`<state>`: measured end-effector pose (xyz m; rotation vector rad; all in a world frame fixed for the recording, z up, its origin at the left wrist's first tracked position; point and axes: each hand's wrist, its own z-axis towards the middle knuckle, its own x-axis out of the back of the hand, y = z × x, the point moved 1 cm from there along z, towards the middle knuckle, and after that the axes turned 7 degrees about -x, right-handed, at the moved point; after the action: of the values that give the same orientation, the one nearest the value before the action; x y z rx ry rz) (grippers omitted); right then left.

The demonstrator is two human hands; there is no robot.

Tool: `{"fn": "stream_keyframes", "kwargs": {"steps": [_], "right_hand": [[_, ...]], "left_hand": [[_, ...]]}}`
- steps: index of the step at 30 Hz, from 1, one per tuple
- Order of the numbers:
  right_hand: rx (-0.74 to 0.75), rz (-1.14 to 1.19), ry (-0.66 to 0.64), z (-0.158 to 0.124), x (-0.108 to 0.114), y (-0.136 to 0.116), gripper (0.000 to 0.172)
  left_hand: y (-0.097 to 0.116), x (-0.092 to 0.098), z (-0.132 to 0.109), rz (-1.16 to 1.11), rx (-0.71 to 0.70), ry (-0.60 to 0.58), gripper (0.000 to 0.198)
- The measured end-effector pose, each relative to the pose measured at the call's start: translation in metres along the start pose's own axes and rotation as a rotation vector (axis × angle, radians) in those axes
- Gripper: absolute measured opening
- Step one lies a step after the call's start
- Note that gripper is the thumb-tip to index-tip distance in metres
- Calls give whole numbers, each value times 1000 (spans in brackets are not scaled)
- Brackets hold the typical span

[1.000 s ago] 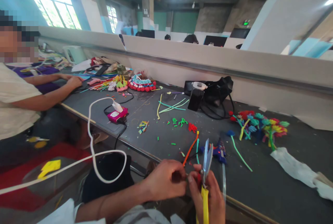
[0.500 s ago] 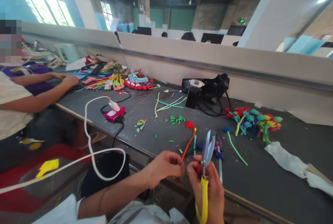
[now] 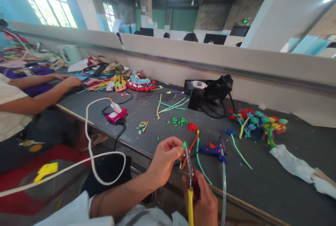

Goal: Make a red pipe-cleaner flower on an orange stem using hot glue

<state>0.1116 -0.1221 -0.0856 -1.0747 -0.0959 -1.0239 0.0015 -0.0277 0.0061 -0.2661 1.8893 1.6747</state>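
My left hand [image 3: 166, 159] is raised just above the table's front edge, thumb and fingers pinched on a small green piece of pipe cleaner [image 3: 184, 144]. In my right hand [image 3: 203, 196] are the scissors [image 3: 190, 203], with a yellow handle and the blades pointing up. The blade tips are beside the green piece; I cannot tell whether they touch it. Behind my hands lie an orange pipe cleaner [image 3: 193, 144] and a teal one [image 3: 201, 161]. A blue glue gun [image 3: 214, 150] rests to their right, with a clear glue stick [image 3: 223, 191] at its back.
Cut green bits [image 3: 181, 122], red bits [image 3: 193, 127] and mixed bits [image 3: 142, 127] lie in piles. Pipe-cleaner flowers [image 3: 258, 122] are at the right, a black bag [image 3: 219, 91] at the back. A white cable [image 3: 88, 135] loops at left, near a co-worker's arm [image 3: 49, 93].
My left hand has risen, and the green piece now shows in its pinch. The scissors have turned and moved left and down, their blades now closer together. The glue gun is less covered.
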Motion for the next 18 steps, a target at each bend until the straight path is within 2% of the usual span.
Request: {"fn": "stream_keyframes", "kwargs": {"steps": [5,18], "right_hand": [[-144,3,-3,0,0,-8,32],[-176,13,-69,-4,0,-6,30]], "left_hand": [[2,-7,-3,-17,2,17,19],[-1,-10,-4,-42,7,35,21]]}}
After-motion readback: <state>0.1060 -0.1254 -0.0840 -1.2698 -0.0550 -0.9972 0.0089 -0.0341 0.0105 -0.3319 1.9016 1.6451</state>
